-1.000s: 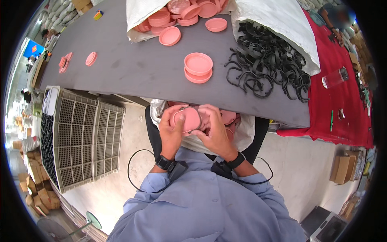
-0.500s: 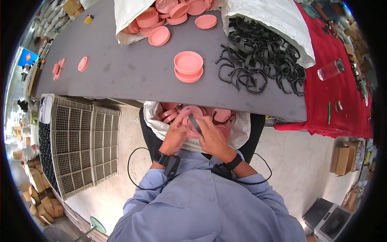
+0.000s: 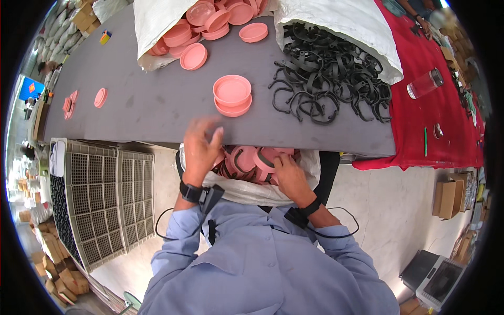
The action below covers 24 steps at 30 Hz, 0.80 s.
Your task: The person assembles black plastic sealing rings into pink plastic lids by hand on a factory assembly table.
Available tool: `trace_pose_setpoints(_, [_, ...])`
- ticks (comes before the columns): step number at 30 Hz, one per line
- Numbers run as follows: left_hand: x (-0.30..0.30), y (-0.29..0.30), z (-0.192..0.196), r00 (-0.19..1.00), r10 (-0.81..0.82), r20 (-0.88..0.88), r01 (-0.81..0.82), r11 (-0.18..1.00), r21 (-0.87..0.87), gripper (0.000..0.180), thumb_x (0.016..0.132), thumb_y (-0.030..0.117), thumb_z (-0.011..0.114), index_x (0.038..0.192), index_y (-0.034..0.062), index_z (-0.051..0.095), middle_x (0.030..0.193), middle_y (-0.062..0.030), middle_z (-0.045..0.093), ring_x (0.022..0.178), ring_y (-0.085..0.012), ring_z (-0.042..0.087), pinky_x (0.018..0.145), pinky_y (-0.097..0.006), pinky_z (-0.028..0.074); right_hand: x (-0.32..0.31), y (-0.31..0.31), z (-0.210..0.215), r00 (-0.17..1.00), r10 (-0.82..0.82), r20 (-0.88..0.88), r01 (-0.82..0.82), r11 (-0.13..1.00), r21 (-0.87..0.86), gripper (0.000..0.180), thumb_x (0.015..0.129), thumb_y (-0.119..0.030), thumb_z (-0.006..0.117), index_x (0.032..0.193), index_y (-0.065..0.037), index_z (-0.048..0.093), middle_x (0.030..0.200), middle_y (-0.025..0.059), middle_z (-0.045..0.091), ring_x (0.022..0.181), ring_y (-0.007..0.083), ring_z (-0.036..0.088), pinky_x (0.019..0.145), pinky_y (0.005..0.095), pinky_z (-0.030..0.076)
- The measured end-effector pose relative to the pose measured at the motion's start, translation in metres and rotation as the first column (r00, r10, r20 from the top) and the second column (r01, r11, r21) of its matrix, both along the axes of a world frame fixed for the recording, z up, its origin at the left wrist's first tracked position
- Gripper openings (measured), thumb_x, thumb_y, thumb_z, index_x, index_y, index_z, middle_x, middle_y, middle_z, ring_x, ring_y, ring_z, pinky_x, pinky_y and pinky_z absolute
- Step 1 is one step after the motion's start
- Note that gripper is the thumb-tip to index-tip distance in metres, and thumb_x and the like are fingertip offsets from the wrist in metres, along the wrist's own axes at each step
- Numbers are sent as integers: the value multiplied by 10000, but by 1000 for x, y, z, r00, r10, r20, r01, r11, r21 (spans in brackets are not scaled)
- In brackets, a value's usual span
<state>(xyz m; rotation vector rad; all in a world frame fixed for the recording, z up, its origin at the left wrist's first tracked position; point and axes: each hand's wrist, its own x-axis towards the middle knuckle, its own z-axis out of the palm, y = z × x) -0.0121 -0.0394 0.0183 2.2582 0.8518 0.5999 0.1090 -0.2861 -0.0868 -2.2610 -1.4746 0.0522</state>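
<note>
My left hand (image 3: 202, 146) is raised at the near table edge, thumb apart from the fingers; the fingertips blur and nothing shows in it. Just beyond it, two shallow pink round plastic lids (image 3: 232, 90) are stacked on the grey table. My right hand (image 3: 292, 177) is down at the white sack (image 3: 257, 193) on my lap, its fingers closed on the edge of a pink lid (image 3: 266, 156) with a black band on it. More pink lids (image 3: 242, 159) with black bands lie in the sack. Part of the sack is hidden under the table edge.
A white sack spills pink lids (image 3: 193, 56) at the far left of the grey table (image 3: 152, 105). Another sack spills black curved bands (image 3: 320, 79) on the right. A clear bottle (image 3: 425, 84) lies on red cloth. A plastic crate (image 3: 97, 194) stands at left.
My left hand has left the lid and moved up toward the table. My right hand has shifted right, with the banded lid now over the sack. The view has moved slightly.
</note>
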Motion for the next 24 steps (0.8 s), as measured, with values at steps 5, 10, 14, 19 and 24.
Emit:
trace_pose_setpoints(5, [52, 36, 5, 979, -180, 97, 107, 856, 505, 286, 867, 59, 772, 1146, 85, 715, 1167, -134, 697, 1109, -342, 656, 971, -473, 501, 21, 2, 37, 962, 114, -249, -48, 965, 258, 387, 856, -65, 717, 1227, -27, 611, 1076, 176, 645, 896, 352, 687, 753, 431, 555])
trace_pose_setpoints(10, [68, 63, -13, 939, -343, 23, 284, 812, 509, 248, 874, 40, 752, 1092, 74, 640, 1178, -136, 678, 1098, -383, 631, 973, -500, 479, 76, 31, 86, 946, -199, -257, 285, 887, 363, 417, 910, -117, 720, 1309, -88, 599, 1084, 144, 661, 840, 392, 686, 737, 475, 559])
trace_pose_setpoints(14, [59, 68, -17, 921, -193, 340, 204, 979, 3, 117, 1014, 89, 634, 1105, 44, 576, 1206, -127, 687, 1101, -326, 668, 947, -458, 526, 109, 53, 88, 949, -313, -25, 306, 905, 295, 454, 905, -191, 760, 1318, -100, 596, 1006, 151, 639, 818, 393, 693, 692, 488, 554])
trace_pose_setpoints(19, [29, 60, -1, 652, 309, 693, 527, 472, -707, 346, 1118, 278, 482, 1325, 10, 554, 1432, -176, 603, 1294, -347, 629, 1073, -625, 527, 122, 62, 78, 952, -294, 87, 280, 950, 141, 280, 898, -227, 777, 1085, -82, 627, 946, 162, 627, 812, 400, 685, 676, 506, 541])
trace_pose_setpoints(24, [11, 46, 3, 598, 503, 624, 618, 207, -759, 430, 1115, 334, 496, 1381, -2, 539, 1440, -193, 607, 1279, -320, 648, 1010, -548, 576, 124, 54, 74, 948, -318, 33, 307, 934, 182, 198, 893, -144, 747, 1011, -68, 607, 952, 164, 640, 853, 402, 685, 726, 510, 540])
